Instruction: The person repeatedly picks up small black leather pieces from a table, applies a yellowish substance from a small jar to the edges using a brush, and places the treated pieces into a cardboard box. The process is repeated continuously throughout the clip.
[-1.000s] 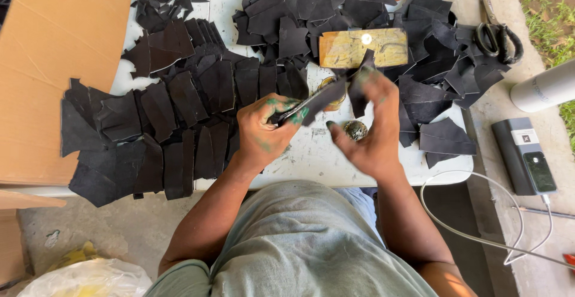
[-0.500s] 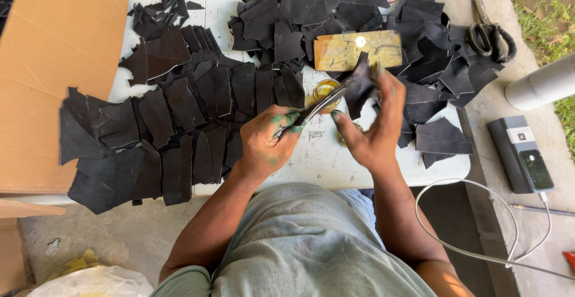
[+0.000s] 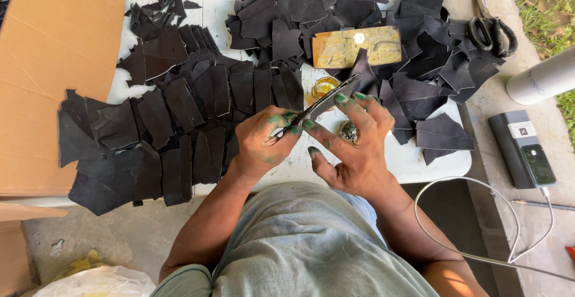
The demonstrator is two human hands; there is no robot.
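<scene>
Thin dark leather strip point(image 3: 323, 100) is pinched by green-stained left hand point(image 3: 263, 144); right hand point(image 3: 353, 147) fingers spread open against it. Risk: strip slips, adhesive smeared onto white table point(image 3: 395, 159).

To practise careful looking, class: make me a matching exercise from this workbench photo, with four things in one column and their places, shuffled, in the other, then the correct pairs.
Things:
1. scissors
2. cardboard sheet
3. dark strip
4. yellowish block

Places:
A. held between the left hand and right hand
B. far right end of the table
C. left of the table
D. on the heap of black pieces

Pairs: 1-B, 2-C, 3-A, 4-D
</scene>
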